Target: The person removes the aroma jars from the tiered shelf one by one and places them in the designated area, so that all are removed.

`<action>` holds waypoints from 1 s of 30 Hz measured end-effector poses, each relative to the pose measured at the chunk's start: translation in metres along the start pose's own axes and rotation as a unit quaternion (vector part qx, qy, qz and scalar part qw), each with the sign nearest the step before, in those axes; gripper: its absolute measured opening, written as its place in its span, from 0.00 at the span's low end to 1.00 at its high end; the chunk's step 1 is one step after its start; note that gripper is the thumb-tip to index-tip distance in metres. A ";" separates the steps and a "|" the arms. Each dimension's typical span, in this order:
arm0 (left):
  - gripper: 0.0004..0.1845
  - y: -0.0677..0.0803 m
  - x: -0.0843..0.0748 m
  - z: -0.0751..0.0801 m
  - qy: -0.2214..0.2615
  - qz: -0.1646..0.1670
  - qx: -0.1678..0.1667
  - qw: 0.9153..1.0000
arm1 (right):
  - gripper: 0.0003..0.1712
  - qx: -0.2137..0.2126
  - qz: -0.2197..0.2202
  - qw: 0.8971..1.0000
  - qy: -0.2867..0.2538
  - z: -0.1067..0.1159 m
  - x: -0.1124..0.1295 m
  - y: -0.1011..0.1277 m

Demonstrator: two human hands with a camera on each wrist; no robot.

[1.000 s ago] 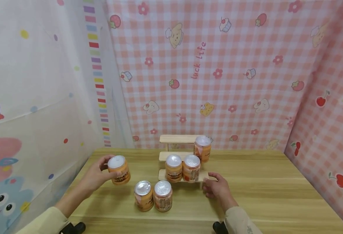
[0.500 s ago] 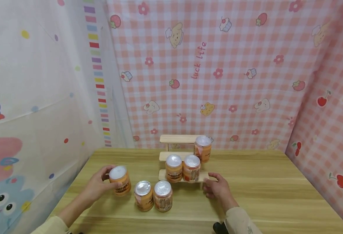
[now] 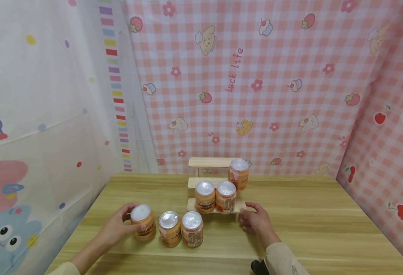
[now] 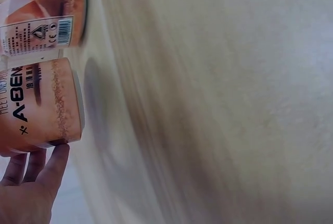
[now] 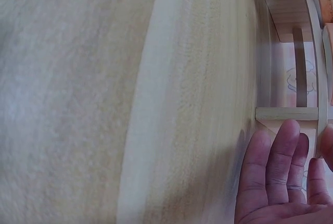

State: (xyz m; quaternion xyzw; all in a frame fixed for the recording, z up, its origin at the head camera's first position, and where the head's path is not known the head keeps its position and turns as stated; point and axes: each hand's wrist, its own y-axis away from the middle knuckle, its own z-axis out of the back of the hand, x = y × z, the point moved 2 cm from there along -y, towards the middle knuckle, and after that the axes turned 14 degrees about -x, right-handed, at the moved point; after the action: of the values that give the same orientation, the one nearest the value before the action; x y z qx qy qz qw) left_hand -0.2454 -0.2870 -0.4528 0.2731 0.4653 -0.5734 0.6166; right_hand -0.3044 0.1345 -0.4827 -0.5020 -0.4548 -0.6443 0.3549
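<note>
On the left, my left hand (image 3: 119, 225) grips an orange can (image 3: 144, 225) with a pale lid, thumb across its front and fingers behind. The left wrist view shows this can (image 4: 39, 107) upright, its base close over the table with a shadow beside it. Two like cans with silvery lids, one (image 3: 170, 231) and another (image 3: 192, 231), stand side by side just right of it. My right hand (image 3: 256, 221) pinches the right end of the lowest board of a three-step wooden shelf (image 3: 240, 206); in the right wrist view its other fingers (image 5: 283, 161) extend below the board.
Two orange cans, one (image 3: 205, 198) and another (image 3: 226, 198), stand on the lowest step. A further can (image 3: 239, 175) stands at the right of a higher step. The wood-grain table (image 3: 308, 229) ends at a pink checked cloth (image 3: 284, 99) behind.
My left hand has brought its can nearer to me and slightly right, down beside the two table cans. The right hand stays at the shelf's end.
</note>
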 end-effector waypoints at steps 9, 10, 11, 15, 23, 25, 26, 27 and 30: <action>0.38 0.007 0.003 -0.002 0.011 -0.002 0.007 1.000 | 0.25 -0.002 -0.002 1.000 0.003 0.000 0.001 0.000; 0.38 0.008 0.004 -0.003 0.012 -0.005 0.007 1.000 | 0.25 0.000 -0.002 1.000 0.002 0.000 0.001 0.000; 0.38 0.008 0.004 -0.003 0.015 -0.005 0.008 1.000 | 0.25 0.001 -0.001 1.000 0.002 0.000 0.001 0.000; 0.40 0.009 0.007 -0.004 0.022 -0.008 0.021 1.000 | 0.24 0.001 -0.001 1.000 0.000 0.000 -0.001 -0.001; 0.42 0.003 -0.003 0.001 0.032 -0.023 0.056 0.998 | 0.25 0.002 0.001 1.000 -0.002 0.000 -0.004 -0.004; 0.40 0.000 -0.007 0.004 0.036 -0.027 0.050 0.998 | 0.24 0.000 0.000 1.000 -0.004 0.000 -0.004 -0.004; 0.40 -0.002 -0.009 0.005 0.034 -0.032 0.048 0.998 | 0.24 0.000 0.000 1.000 -0.004 0.000 -0.004 -0.004; 0.39 -0.004 -0.011 0.006 0.033 -0.029 0.045 0.998 | 0.24 0.000 0.001 1.000 -0.004 0.000 -0.004 -0.004; 0.38 -0.009 -0.016 0.007 0.030 -0.029 0.037 0.998 | 0.24 0.001 0.001 1.000 -0.002 0.000 -0.003 -0.003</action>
State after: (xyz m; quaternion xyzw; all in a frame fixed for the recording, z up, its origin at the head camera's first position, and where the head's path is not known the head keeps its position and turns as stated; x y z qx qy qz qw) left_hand -0.2504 -0.2877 -0.4338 0.2991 0.4698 -0.5996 0.5747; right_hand -0.3061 0.1351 -0.4862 -0.5034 -0.4560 -0.6425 0.3548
